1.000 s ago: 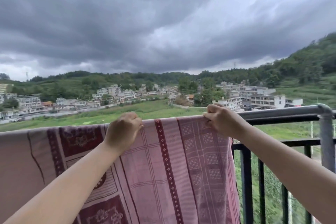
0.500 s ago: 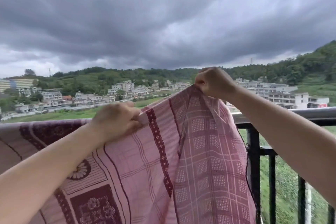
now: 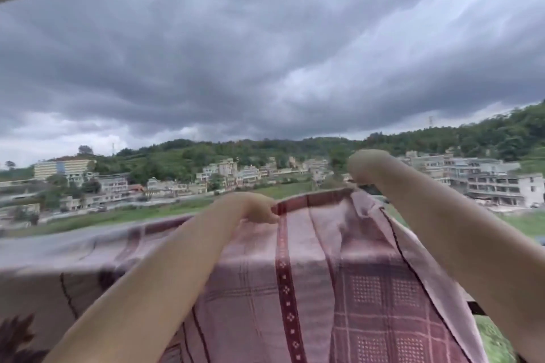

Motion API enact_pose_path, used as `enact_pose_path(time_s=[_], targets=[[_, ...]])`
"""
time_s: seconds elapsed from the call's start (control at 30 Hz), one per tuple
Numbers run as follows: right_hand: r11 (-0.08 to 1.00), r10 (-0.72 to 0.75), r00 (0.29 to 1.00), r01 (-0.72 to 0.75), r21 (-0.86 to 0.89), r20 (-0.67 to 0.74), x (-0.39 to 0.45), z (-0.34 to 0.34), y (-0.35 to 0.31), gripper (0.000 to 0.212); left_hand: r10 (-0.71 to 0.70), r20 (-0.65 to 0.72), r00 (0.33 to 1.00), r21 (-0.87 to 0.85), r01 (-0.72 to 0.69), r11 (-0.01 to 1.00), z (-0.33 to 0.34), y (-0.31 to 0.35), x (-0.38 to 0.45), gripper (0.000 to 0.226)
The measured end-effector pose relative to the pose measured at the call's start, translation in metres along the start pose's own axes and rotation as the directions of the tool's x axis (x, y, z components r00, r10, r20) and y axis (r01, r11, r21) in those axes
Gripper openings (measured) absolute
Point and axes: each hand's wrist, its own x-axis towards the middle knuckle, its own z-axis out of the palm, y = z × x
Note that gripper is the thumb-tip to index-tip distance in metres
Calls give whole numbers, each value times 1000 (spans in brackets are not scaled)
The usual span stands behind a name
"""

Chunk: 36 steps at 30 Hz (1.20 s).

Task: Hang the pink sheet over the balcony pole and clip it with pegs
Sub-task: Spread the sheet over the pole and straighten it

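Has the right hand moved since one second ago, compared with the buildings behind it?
Yes. The right hand has gone up, lifting the pink sheet edge; before it sat at rail height below the buildings, now it is level with them.

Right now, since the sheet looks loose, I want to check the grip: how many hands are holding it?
2. The left hand pinches the pink sheet at its top edge near the middle; the right hand grips the lifted right corner, higher up.
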Motion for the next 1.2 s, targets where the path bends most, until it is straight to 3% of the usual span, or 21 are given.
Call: enact_pose_path(time_s=[0.07, 0.1, 0.17, 0.27, 0.33, 0.37, 0.4, 0.47, 0.53, 0.57, 0.7, 0.8, 0.9, 1.03, 1.13, 1.2], targets=[[975, -166, 958, 125, 182, 235, -25, 4, -5, 44, -25, 226, 974, -19, 31, 999, 13, 4, -22, 42], [932, -239, 931, 140, 335, 277, -44, 3, -6, 43, -22, 218, 976, 9, 20, 1000, 17, 3, -33, 43], [846, -368, 905, 232, 479, 212, -87, -1, -6, 39, 42, 48, 998, 36, -43, 998, 22, 3, -53, 40], [813, -482, 863, 377, 444, 149, -149, 5, -4, 40, 214, -235, 948, -69, -236, 969, 40, 5, -80, 37], [838, -481, 874, 437, 327, 65, -175, 25, -5, 37, 342, -406, 847, -53, -396, 917, 63, 9, -98, 32], [861, -452, 891, 448, 242, -40, -181, 36, -4, 37, 391, -495, 776, 20, -440, 898, 74, 11, -105, 30], [873, -421, 889, 451, 186, -179, -185, 49, -3, 36, 426, -577, 697, 129, -437, 890, 85, 14, -111, 31], [864, -377, 821, 479, 157, -428, -185, 69, 4, 33, 448, -726, 522, 309, -334, 890, 102, 21, -115, 31], [845, -385, 748, 521, 118, -541, -181, 77, 13, 27, 418, -800, 431, 351, -229, 908, 106, 29, -118, 18], [839, -405, 717, 538, 80, -567, -180, 79, 16, 23, 402, -810, 427, 353, -190, 916, 106, 32, -117, 11], [830, -456, 664, 558, -13, -592, -170, 80, 24, 2, 374, -778, 505, 363, -123, 923, 105, 41, -115, 17], [883, -392, 678, 466, -49, -622, -157, 73, 47, 19, 274, -796, 540, 256, -110, 960, 96, 53, -111, 13], [912, -293, 650, 411, 0, -701, -146, 60, 84, 31, 209, -823, 529, 206, -65, 976, 75, 84, -91, 13], [944, -118, 734, 291, 153, -668, -123, 47, 149, 20, 145, -852, 504, 117, -86, 989, 42, 157, -46, 28], [955, 63, 838, 107, 277, -543, -104, 50, 218, 19, 133, -818, 560, 92, -100, 991, 20, 221, -7, 30], [943, 149, 869, 18, 331, -472, -97, 60, 258, 20, 140, -763, 630, 62, -144, 988, 11, 259, 18, 26]])
